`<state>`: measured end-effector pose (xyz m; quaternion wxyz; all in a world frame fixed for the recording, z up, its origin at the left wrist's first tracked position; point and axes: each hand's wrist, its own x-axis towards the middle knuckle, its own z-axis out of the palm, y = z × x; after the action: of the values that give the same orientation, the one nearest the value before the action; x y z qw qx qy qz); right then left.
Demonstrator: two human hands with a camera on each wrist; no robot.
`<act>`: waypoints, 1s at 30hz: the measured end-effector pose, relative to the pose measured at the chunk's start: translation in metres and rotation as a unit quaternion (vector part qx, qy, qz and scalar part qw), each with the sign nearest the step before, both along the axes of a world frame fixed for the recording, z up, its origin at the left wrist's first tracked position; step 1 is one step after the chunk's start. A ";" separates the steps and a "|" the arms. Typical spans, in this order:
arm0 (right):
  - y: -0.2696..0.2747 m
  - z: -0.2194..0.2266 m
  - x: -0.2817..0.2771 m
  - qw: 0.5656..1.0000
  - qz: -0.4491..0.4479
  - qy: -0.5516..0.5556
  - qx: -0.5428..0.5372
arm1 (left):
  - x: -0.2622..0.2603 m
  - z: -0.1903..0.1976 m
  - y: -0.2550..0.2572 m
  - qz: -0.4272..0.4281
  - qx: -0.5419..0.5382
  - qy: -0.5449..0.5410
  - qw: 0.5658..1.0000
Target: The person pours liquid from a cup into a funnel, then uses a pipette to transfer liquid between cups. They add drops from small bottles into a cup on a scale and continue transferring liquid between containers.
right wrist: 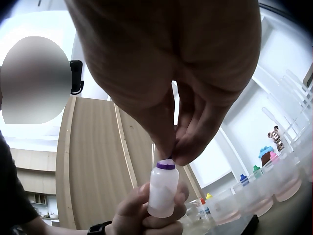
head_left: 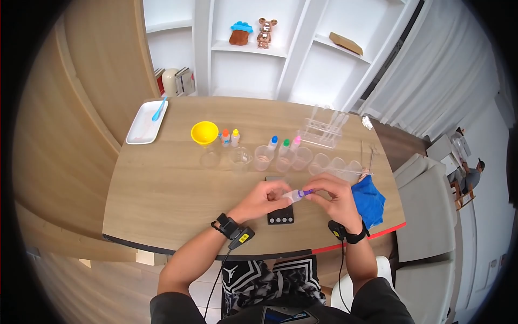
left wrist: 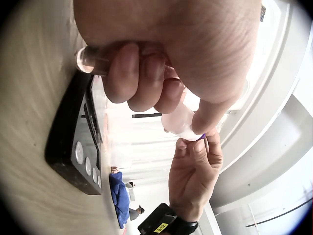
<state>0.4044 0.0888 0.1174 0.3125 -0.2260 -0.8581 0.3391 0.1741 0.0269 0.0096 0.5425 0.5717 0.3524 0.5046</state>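
Note:
My left hand (head_left: 264, 200) grips a small translucent dropper bottle (right wrist: 162, 193) with a purple collar, its fingers curled round the body. The end of a clear tube (left wrist: 88, 60) also pokes out from under those curled fingers. At the bottle's top, my right hand (head_left: 337, 195) pinches the purple cap (head_left: 307, 192) between thumb and fingertips. In the right wrist view, the bottle stands nearly upright below the right fingertips, which cover most of the cap. Beneath the hands, a black digital scale (head_left: 281, 217) with round buttons lies on the table, partly hidden by the left hand.
Several clear cups (head_left: 263, 157) line the table beyond the hands, near dropper bottles with blue (head_left: 274, 140), green and pink caps. A yellow funnel (head_left: 205, 133) stands left of them. A test tube rack (head_left: 322, 134) is back right; a blue cloth (head_left: 368, 202) lies by the right hand. The white tray (head_left: 141, 138) bears a blue spoon.

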 end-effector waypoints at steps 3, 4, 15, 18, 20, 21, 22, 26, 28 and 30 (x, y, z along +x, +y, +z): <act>-0.001 0.003 -0.003 0.998 0.004 -0.015 0.069 | -0.001 0.002 0.000 -0.014 0.005 0.003 1.000; -0.002 0.004 -0.003 0.996 0.008 -0.017 0.089 | -0.001 0.002 0.000 -0.018 0.004 -0.003 1.000; -0.007 0.009 -0.007 0.997 -0.027 -0.030 0.068 | 0.001 0.005 -0.001 -0.025 0.001 -0.009 1.000; -0.007 0.008 -0.004 0.996 -0.009 -0.052 0.075 | 0.001 0.007 -0.001 -0.036 0.011 -0.023 0.999; 0.001 0.000 0.005 0.987 -0.014 -0.108 0.114 | 0.001 0.007 -0.001 -0.039 0.013 -0.015 0.999; 0.007 -0.006 0.011 0.979 -0.024 -0.143 0.144 | 0.001 0.007 -0.002 -0.040 0.014 -0.010 0.999; 0.006 -0.002 0.008 0.968 -0.032 -0.177 0.173 | 0.001 0.007 -0.002 -0.036 0.011 -0.007 0.999; -0.011 0.015 -0.007 0.995 -0.035 -0.075 0.058 | 0.000 0.004 0.000 -0.024 0.004 -0.010 1.000; -0.010 0.006 -0.008 0.996 -0.016 -0.031 0.076 | 0.001 0.004 -0.001 -0.029 0.005 -0.016 0.999; -0.002 0.001 -0.001 0.987 -0.023 -0.091 0.130 | 0.002 0.007 -0.002 -0.034 0.012 -0.019 0.999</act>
<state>0.4038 0.0866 0.1180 0.2677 -0.2326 -0.9143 0.1958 0.1758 0.0247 0.0170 0.5594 0.5800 0.3161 0.5008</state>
